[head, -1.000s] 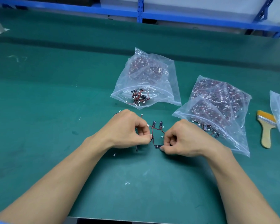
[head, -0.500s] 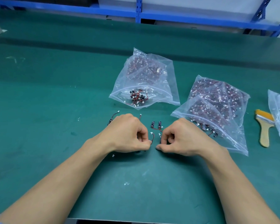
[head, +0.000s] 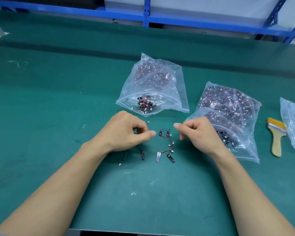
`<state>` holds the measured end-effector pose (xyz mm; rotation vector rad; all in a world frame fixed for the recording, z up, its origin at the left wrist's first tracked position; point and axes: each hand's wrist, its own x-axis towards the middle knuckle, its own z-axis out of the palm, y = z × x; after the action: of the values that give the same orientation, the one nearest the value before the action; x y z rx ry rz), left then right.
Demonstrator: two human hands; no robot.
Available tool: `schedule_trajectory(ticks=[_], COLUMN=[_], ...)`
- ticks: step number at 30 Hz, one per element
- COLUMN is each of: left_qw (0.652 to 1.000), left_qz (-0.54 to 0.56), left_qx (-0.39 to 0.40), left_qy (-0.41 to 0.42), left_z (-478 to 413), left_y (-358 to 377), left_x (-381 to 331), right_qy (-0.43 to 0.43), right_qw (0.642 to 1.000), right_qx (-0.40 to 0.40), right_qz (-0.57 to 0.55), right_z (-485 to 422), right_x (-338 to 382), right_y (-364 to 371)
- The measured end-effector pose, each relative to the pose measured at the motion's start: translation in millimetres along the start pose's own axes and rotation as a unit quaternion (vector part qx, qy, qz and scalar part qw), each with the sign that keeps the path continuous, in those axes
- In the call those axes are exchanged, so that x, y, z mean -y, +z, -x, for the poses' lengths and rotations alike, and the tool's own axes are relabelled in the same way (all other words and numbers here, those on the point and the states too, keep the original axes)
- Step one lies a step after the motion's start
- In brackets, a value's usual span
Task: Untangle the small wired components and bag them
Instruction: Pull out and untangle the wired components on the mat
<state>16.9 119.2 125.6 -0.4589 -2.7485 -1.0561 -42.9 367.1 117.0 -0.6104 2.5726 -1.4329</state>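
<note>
Wired components point(head: 168, 133) loose on green counter point(head: 49, 116), lying between left hand point(head: 126, 133) and right hand point(head: 199, 133); black bodies joined by red-black leads. Left hand curled, thumb out, more leads trailing from beneath it; cannot tell whether pinched. Right hand curled too, blurred, nothing seen in it. Clear bag point(head: 160, 82) holding few components just beyond; fuller bags point(head: 228, 106) beside right hand; brush point(head: 276, 138) further right.

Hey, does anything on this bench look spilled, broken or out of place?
Nothing serious. A few tiny white bits lie scattered on the green mat, apart from the wired parts; too small to tell whether they are debris or broken-off plugs. The bags look intact.
</note>
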Motion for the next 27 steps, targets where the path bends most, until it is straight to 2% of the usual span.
schedule_trajectory(ticks=[4, 6, 11, 17, 27], left_qw=[0.988, 0.983, 0.970, 0.965, 0.961], left_qz=[0.055, 0.036, 0.047, 0.076, 0.089], left_qx=[-0.135, -0.165, -0.195, -0.182, -0.183], left_qy=[-0.052, -0.077, -0.135, -0.175, -0.186], left_z=[-0.7, -0.1, 2.7, 0.5, -0.9], left_y=[-18.6, -27.3, -32.7, -22.8, -21.9], left_x=[25.0, 41.5, 76.8, 88.4, 88.8], right_qy=[0.008, 0.017, 0.020, 0.018, 0.024], right_qw=[0.998, 0.995, 0.992, 0.993, 0.993], right_qx=[-0.051, -0.076, -0.091, -0.090, -0.084], right_qz=[-0.042, -0.063, -0.079, -0.079, -0.072], right_z=[-6.4, -9.7, -14.0, -15.8, -16.0], right_x=[-9.1, -15.1, -24.5, -28.3, -27.5], right_y=[-1.6, -3.3, -2.8, -1.5, -0.2])
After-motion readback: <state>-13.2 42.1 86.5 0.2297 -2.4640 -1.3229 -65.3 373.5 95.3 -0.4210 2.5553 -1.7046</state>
